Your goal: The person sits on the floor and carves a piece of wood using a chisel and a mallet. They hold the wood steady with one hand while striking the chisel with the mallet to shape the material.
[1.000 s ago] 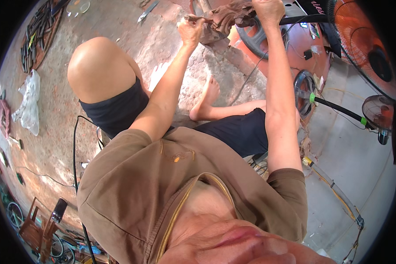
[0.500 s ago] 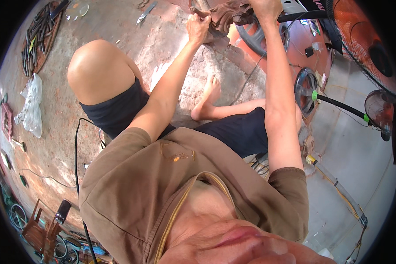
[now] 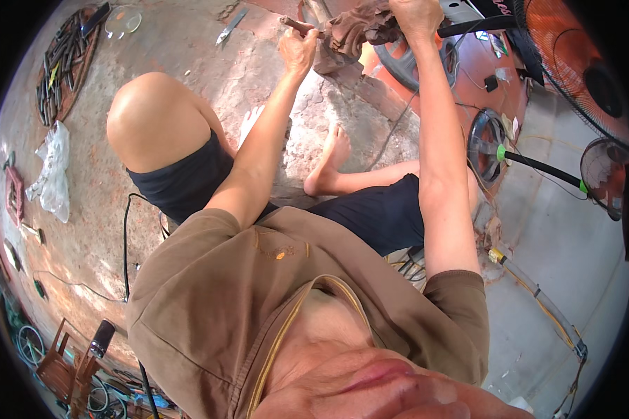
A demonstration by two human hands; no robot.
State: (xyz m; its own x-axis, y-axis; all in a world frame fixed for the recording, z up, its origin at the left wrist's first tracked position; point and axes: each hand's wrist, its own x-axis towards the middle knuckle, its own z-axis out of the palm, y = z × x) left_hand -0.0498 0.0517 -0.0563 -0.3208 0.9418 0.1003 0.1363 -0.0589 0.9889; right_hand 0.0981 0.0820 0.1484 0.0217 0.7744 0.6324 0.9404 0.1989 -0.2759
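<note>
A dark reddish-brown carved wooden piece, with curling folds, lies at the top of the view between my two hands. My left hand is closed around a short brown stick-like piece beside the carving's left end; whether this joins the carving I cannot tell. At the carving's right end is my right hand, fingers bent over toward it. Its fingertips and any object in them are hidden or cut off by the upper edge.
On the right stand an orange-bladed fan and a smaller fan. Many dark chisel-like tools fill a round basket at the far left. A flat metal blade, a clear plastic bag and a black cable lie on the floor.
My left hand has moved left with the stick-like piece, away from the carving's middle. My right hand has shifted slightly left. The carving stays nearly in place.
</note>
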